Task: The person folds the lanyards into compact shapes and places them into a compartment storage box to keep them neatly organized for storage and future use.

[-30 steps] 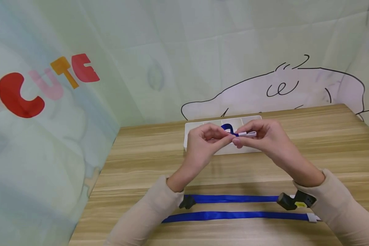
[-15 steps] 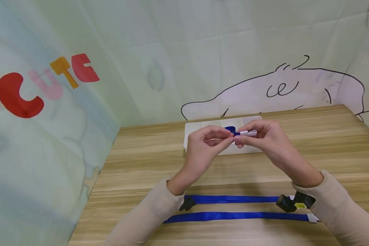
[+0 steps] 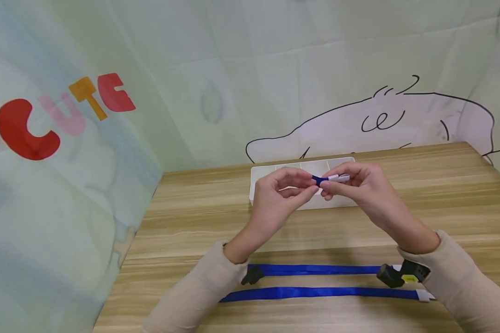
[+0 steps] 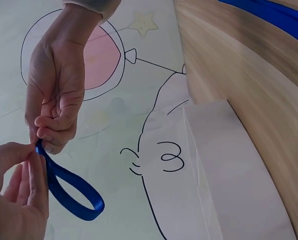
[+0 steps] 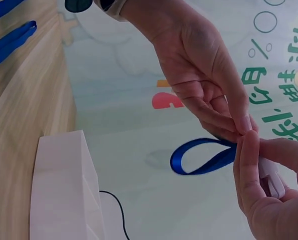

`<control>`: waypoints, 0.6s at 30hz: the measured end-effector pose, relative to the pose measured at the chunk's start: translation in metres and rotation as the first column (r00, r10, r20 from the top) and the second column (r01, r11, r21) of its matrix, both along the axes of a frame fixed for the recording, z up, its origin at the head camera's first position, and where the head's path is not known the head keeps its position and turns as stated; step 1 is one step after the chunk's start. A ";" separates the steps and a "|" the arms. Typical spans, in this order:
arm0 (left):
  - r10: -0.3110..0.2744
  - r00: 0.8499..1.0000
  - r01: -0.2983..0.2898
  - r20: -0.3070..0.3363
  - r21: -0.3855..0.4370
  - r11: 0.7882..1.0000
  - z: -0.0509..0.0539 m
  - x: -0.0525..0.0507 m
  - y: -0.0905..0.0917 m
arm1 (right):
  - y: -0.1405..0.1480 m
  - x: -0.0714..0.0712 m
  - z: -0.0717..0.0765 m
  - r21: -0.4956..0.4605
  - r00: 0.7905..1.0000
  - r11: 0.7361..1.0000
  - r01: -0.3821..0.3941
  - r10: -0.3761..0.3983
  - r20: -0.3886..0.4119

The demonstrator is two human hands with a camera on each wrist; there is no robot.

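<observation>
A white rectangular box with compartments is standing at the far part of the wood-grained surface. A glossy blue ribbon strap is hanging bent in a loop, higher than the box and apart from it. The left hand is pinching it, its grip closed between thumb and fingertips; the right hand is gripping it just beside, equally closed, next to a small white end piece.

The work is apparently sitting partway: the loop is formed, but both hands are holding it, so fastening or finishing it seems to be remaining. Whether it is knotted or merely folded, the fingers are hiding. Nearer the person than the box, a long flat blue strap and a second long blue strap are lying stretched out, seemingly unworked.
</observation>
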State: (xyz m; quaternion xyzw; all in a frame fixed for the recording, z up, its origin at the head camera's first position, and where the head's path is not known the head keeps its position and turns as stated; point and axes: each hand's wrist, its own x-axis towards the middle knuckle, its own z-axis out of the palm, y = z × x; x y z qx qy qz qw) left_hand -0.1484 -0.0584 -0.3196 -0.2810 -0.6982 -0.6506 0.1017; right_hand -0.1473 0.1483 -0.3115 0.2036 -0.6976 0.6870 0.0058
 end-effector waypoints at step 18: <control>0.122 0.969 -0.184 -0.213 -0.300 0.936 -0.002 -0.008 -0.012 | 0.008 0.003 -0.001 -0.068 0.998 0.996 -0.059 0.058 -0.018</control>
